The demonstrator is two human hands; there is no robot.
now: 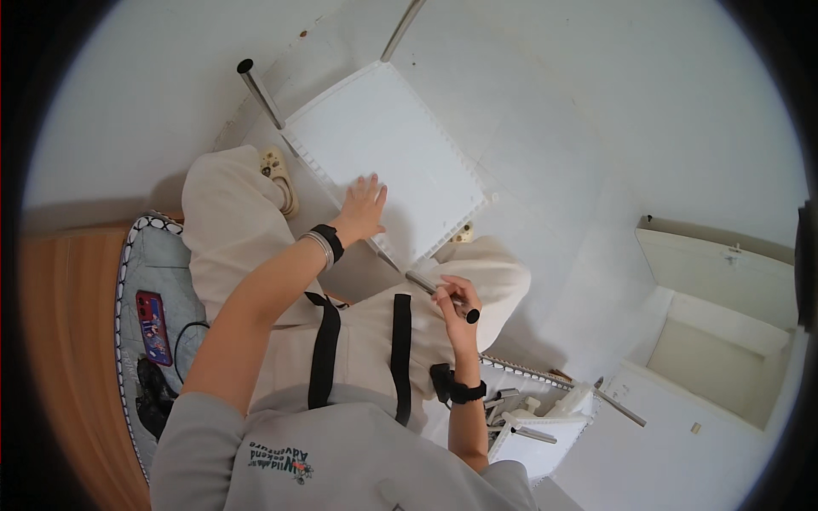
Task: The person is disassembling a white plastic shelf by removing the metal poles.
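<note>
A white square plastic panel [409, 145] with a ridged edge lies between my knees. My left hand [364, 207] rests flat on its near-left part, fingers spread. At the panel's near corner, my right hand [458, 302] is closed around a shiny metal tube [421, 280] with a black end cap. Whether the tube is fixed to the corner, I cannot tell. A second metal tube [262, 95], black-capped, rises from the left corner. Another tube [400, 32] stands at the far corner, its upper end out of view. No tube shows at the right corner.
Beside my right forearm are another white panel [532, 447] and loose metal tubes [620, 409]. A white cabinet with a raised flap [716, 264] stands at the right. On the left, a phone [154, 328] lies on a grey quilted cushion [183, 264] near a wooden surface [72, 341].
</note>
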